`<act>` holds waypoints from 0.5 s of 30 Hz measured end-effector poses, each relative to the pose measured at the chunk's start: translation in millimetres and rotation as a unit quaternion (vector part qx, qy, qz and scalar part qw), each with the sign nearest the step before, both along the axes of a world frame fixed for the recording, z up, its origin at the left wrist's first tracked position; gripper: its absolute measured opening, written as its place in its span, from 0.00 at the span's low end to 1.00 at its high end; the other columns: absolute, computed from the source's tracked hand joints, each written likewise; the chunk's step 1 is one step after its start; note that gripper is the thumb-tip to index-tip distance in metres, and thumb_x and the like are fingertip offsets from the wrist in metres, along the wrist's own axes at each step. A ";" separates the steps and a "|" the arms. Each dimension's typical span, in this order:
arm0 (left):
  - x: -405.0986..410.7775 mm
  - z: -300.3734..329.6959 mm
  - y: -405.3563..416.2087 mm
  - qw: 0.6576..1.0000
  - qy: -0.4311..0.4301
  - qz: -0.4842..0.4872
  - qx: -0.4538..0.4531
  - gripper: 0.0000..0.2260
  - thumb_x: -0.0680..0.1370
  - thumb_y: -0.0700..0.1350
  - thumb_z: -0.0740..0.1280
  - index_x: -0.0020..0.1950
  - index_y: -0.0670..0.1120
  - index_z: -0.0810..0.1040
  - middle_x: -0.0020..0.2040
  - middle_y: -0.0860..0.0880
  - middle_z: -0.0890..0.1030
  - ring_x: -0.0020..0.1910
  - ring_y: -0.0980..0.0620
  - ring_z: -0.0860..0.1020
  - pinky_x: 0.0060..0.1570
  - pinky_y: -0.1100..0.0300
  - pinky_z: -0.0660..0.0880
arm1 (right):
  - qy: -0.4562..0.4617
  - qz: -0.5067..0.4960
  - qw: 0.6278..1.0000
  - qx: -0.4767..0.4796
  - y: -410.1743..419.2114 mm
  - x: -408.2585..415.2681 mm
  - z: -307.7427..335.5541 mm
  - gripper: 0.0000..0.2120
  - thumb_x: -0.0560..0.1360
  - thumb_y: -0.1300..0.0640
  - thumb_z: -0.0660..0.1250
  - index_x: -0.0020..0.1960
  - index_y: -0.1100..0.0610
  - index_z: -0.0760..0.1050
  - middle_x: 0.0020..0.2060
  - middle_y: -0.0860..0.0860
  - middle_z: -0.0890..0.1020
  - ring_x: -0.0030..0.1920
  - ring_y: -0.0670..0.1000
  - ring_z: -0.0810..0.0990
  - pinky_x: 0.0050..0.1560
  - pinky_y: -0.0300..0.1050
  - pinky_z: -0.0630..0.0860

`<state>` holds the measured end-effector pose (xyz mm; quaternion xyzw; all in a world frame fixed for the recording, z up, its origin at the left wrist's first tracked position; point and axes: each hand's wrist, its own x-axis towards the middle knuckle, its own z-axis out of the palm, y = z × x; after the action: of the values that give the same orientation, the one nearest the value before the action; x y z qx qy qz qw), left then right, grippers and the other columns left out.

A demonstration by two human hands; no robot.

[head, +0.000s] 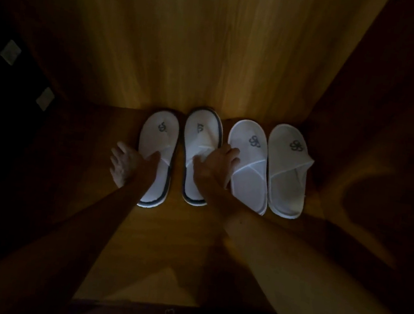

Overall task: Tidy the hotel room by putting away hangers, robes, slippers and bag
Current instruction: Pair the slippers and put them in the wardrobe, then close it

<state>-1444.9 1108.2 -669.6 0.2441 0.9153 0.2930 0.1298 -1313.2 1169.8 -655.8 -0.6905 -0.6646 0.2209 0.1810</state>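
You are looking down into a dim wooden cupboard (216,39), lit warm yellow at the back. Four white slippers stand in a row on its floor (186,228), toes against the back panel, each with a dark logo on the upper. From left to right: slipper one (160,135) and slipper two (203,130) have dark-edged soles; slipper three (248,167) and slipper four (289,173) are all white. Three and four lie just beside each other, nearly touching; a gap of bare wood shows between one and two.

Your left hand (128,163) lies at the left edge of slipper one, fingers spread on the floor, thumb resting on the slipper's strap. Your right hand (216,166) lies flat and open across slippers two and three, fingers loosely apart, gripping nothing. Both bare forearms reach in from the bottom of the view. At far left, in the dark, two pale squares (10,52) show; you cannot tell what they are.
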 end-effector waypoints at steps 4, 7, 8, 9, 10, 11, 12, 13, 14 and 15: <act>6.3 5.8 0.2 0.997 0.063 -0.048 0.005 0.38 0.77 0.56 0.70 0.77 0.37 0.58 0.75 0.37 0.65 0.74 0.38 0.65 0.71 0.44 0.63 | -0.039 0.005 0.999 0.010 -3.6 0.5 1.3 0.29 0.76 0.51 0.69 0.70 0.62 0.62 0.64 0.58 0.66 0.64 0.59 0.68 0.66 0.51 0.69; 14.7 28.5 -13.1 0.994 0.036 -0.098 0.017 0.31 0.78 0.54 0.70 0.74 0.41 0.64 0.74 0.41 0.68 0.73 0.41 0.68 0.68 0.48 0.67 | -0.001 0.062 0.998 -0.026 -11.5 15.7 22.3 0.29 0.77 0.51 0.69 0.71 0.63 0.63 0.66 0.59 0.66 0.65 0.59 0.68 0.67 0.51 0.70; 19.2 41.0 -20.7 0.993 0.024 -0.116 0.018 0.27 0.78 0.53 0.70 0.72 0.42 0.67 0.72 0.43 0.71 0.70 0.42 0.71 0.63 0.52 0.69 | 0.021 0.078 0.996 -0.039 -16.4 21.3 37.0 0.27 0.78 0.51 0.68 0.71 0.63 0.65 0.67 0.59 0.67 0.66 0.60 0.70 0.66 0.51 0.70; 25.4 58.0 -30.2 0.991 0.007 -0.133 0.016 0.24 0.78 0.52 0.70 0.70 0.43 0.70 0.68 0.44 0.74 0.67 0.43 0.74 0.56 0.56 0.70 | 0.038 0.094 0.993 -0.055 -23.2 27.4 54.8 0.24 0.79 0.51 0.67 0.70 0.62 0.68 0.67 0.59 0.69 0.66 0.60 0.71 0.65 0.51 0.70; 31.5 77.1 -41.1 0.989 -0.011 -0.147 0.017 0.22 0.78 0.51 0.70 0.69 0.45 0.70 0.65 0.45 0.77 0.63 0.44 0.77 0.52 0.57 0.70 | 0.042 0.107 0.990 -0.077 -32.2 34.3 76.6 0.21 0.80 0.50 0.65 0.68 0.61 0.71 0.67 0.58 0.72 0.67 0.59 0.73 0.65 0.51 0.70; 38.6 101.9 -52.8 0.987 -0.026 -0.159 0.015 0.22 0.78 0.51 0.69 0.69 0.46 0.70 0.61 0.46 0.80 0.59 0.45 0.79 0.50 0.57 0.72 | 0.041 0.117 0.988 -0.096 -41.3 41.1 102.0 0.19 0.81 0.50 0.64 0.66 0.60 0.74 0.65 0.57 0.76 0.66 0.58 0.75 0.65 0.50 0.70; 45.1 130.2 -63.9 0.984 -0.035 -0.174 0.014 0.21 0.78 0.50 0.69 0.70 0.47 0.70 0.56 0.48 0.81 0.55 0.46 0.80 0.48 0.57 0.75 | 0.039 0.123 0.986 -0.109 -50.0 48.7 131.8 0.17 0.81 0.49 0.63 0.64 0.58 0.77 0.64 0.56 0.79 0.65 0.57 0.76 0.65 0.49 0.71; 51.3 160.6 -74.5 0.981 -0.042 -0.188 0.010 0.21 0.79 0.49 0.68 0.69 0.47 0.70 0.51 0.51 0.81 0.52 0.48 0.81 0.47 0.56 0.77 | 0.040 0.125 0.985 -0.116 -58.7 56.5 164.2 0.16 0.81 0.48 0.63 0.63 0.57 0.79 0.61 0.55 0.81 0.63 0.56 0.78 0.63 0.49 0.72; 57.0 191.2 -82.6 0.978 -0.046 -0.201 0.006 0.20 0.79 0.48 0.68 0.69 0.47 0.70 0.46 0.55 0.78 0.49 0.50 0.81 0.46 0.54 0.79 | 0.040 0.127 0.985 -0.114 -66.2 64.0 197.8 0.15 0.81 0.48 0.64 0.61 0.56 0.80 0.58 0.54 0.83 0.61 0.55 0.80 0.61 0.48 0.74; 63.3 225.2 -89.8 0.976 -0.048 -0.211 0.000 0.19 0.79 0.47 0.68 0.69 0.46 0.71 0.44 0.57 0.75 0.46 0.52 0.79 0.46 0.53 0.80 | 0.039 0.133 0.984 -0.110 -73.4 71.2 231.3 0.15 0.80 0.47 0.64 0.58 0.55 0.82 0.55 0.53 0.84 0.58 0.55 0.82 0.58 0.48 0.77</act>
<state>-1381.6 1018.3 -444.3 0.4174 0.8358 0.2702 0.2328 -1242.0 1096.4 -424.5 -0.6024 -0.7148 0.3411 0.0988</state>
